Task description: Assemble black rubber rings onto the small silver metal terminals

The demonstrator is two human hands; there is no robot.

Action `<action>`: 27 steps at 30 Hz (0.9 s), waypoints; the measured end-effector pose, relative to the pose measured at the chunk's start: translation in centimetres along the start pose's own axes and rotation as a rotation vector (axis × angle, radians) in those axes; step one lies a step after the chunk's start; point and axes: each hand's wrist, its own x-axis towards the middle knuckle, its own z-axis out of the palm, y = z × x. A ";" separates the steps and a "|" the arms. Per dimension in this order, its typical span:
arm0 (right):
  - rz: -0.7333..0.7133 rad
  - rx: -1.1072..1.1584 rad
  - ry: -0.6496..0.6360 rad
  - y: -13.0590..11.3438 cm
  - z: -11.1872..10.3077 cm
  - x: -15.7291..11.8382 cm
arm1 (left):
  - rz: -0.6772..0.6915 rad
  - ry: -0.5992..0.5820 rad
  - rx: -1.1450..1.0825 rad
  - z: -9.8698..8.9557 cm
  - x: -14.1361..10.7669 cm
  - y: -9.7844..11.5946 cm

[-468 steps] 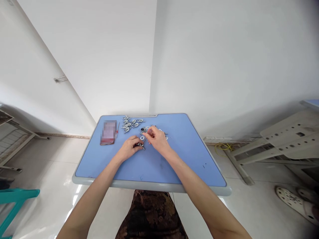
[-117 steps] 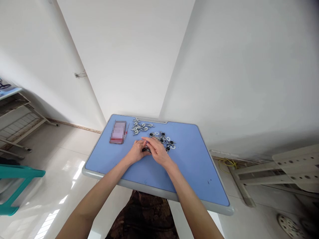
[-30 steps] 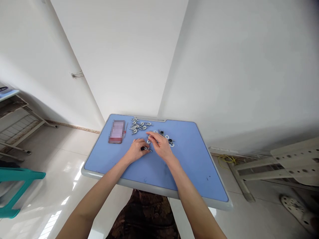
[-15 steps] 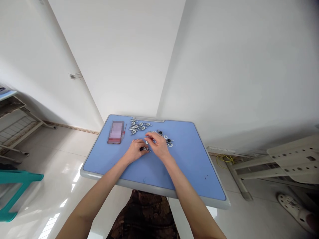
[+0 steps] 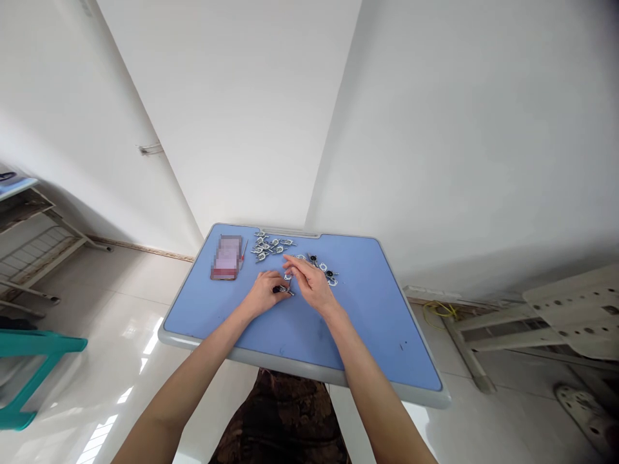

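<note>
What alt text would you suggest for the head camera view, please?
Over a blue, grey-rimmed desk, the left hand pinches a small metal part with a black end beside the right hand, near scattered silver metal fittings and a blurred phone.

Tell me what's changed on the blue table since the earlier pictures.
The right hand has moved away from the left hand, up over the loose metal parts, which look fewer than before. The left hand still pinches a small metal part. The phone and the clip pile stayed put.

Matt blue plastic tabletop (image 5: 358,335), shiny metal fittings (image 5: 267,245)
</note>
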 end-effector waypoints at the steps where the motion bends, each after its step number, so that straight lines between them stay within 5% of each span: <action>1: 0.010 -0.001 0.020 0.1 0.1 0.1 | 0.000 0.004 -0.003 0.1 0.0 -0.1; 12: 0.168 0.036 0.243 0.5 1.4 0.1 | 0.032 -0.005 -0.040 0.2 0.1 -0.5; 20: 0.406 0.393 0.629 0.3 0.3 0.4 | -0.024 -0.009 -0.395 -1.2 0.2 -1.2; 27: 0.465 0.530 0.718 0.4 -0.5 0.5 | -0.042 0.001 -0.554 -1.6 0.2 -1.6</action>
